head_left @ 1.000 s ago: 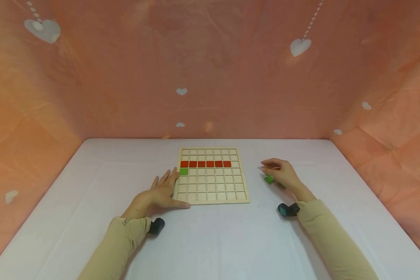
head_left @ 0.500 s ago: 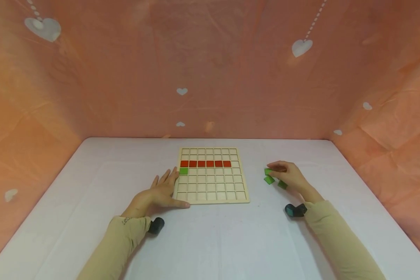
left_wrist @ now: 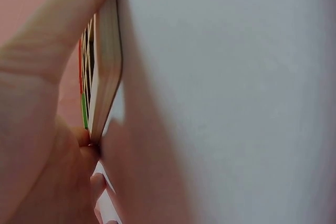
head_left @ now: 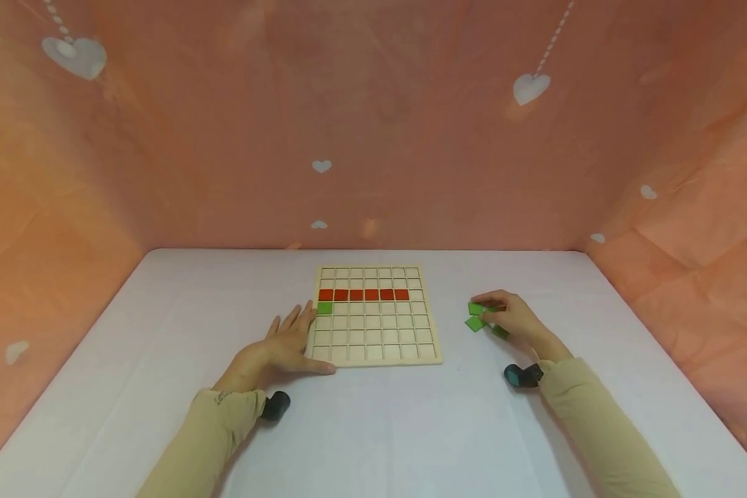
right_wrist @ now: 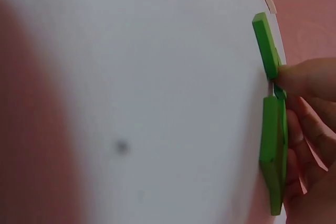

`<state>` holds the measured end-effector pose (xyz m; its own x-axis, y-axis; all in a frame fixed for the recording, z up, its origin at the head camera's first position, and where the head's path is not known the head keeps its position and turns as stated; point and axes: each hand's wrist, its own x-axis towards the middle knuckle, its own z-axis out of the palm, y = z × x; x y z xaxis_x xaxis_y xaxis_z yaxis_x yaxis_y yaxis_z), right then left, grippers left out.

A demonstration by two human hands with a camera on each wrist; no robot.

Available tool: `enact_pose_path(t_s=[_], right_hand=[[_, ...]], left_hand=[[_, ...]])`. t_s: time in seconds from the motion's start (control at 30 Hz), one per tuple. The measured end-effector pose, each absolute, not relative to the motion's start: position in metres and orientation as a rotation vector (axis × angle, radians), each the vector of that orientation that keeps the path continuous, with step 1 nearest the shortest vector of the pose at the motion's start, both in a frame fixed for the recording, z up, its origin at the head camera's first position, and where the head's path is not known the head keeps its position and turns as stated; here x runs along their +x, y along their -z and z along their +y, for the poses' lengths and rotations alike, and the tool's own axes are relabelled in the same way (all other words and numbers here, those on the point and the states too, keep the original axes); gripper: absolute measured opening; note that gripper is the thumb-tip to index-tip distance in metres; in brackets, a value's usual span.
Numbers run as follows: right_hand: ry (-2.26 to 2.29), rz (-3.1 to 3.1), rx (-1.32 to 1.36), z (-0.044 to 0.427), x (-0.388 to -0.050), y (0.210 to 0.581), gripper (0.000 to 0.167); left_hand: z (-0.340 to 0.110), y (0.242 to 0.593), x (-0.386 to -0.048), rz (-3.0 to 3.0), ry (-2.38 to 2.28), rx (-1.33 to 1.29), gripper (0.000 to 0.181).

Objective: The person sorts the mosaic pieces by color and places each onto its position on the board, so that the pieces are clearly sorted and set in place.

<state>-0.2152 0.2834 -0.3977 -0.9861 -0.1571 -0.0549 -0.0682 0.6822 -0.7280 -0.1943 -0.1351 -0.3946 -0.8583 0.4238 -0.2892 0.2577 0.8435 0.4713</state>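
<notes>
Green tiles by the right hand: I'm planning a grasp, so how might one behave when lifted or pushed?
The loose green tiles look stiff, with straight edges and flat faces. Being flat-sided, one would probably slide across the white tabletop rather than roll. They are small and thin, so likely light.

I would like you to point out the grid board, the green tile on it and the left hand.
Grid board (head_left: 373, 322): head view, an empty cell.
Green tile (head_left: 324, 308): head view, its top face.
Left hand (head_left: 286, 347): head view, back of the hand.
</notes>
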Motion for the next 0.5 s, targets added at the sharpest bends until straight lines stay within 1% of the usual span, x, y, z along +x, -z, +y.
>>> enact_pose_path(t_s=[0.33, 0.5], right_hand=[[1.145, 2.793, -0.156, 0.281, -0.2197, 0.4002, 0.038], [1.147, 2.806, -0.15, 0.2778, -0.2191, 0.4, 0.038]], left_hand=[[-0.1351, 0.393, -0.1915, 2.641, -0.591, 0.511, 0.118], [-0.1363, 0.3976, -0.1938, 2.637, -0.593, 0.513, 0.12]])
